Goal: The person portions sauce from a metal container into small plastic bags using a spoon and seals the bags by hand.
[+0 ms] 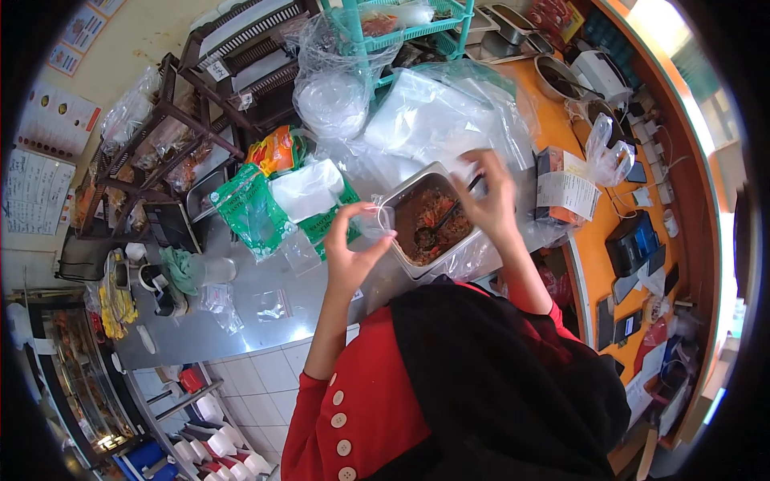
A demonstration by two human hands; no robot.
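My left hand (351,248) pinches a small clear plastic bag (387,220) between thumb and fingers, at the left rim of a rectangular metal container (416,272). Chunky red-brown sauce (439,210) fills part of this container. A dark ladle (425,237) rests with its bowl in the sauce, its handle slanting up to the right. Over the container's far right corner, my right hand (493,200) has its thumb and curved fingers around the upper handle. The exact contact there is partly hidden.
Clear plastic sheets and bags (433,112) lie behind the container. Green packaging (253,210) with white sheets sits to the left, near brown plastic racks (172,120). A box (561,188) stands at right, before an orange counter (597,264) holding a card terminal (631,242).
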